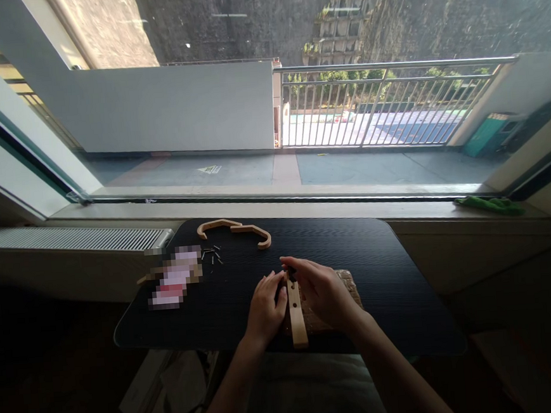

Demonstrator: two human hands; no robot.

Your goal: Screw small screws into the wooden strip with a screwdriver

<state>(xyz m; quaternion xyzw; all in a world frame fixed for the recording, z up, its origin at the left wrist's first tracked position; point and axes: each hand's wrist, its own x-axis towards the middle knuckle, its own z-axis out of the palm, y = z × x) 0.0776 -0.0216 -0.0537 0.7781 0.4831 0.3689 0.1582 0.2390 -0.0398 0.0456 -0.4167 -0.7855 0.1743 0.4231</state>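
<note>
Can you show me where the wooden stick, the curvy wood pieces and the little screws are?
wooden stick (297,322): head view, lower part of the strip.
curvy wood pieces (255,229): head view, on the right arc.
little screws (211,254): head view, middle of the pile.

at frame centre a pale, smooth wooden strip (297,316) lies on a matt black wood-grain table (395,267), with curved bare-wood pieces (234,229) and small dark metal screws (211,255) above it.
</note>
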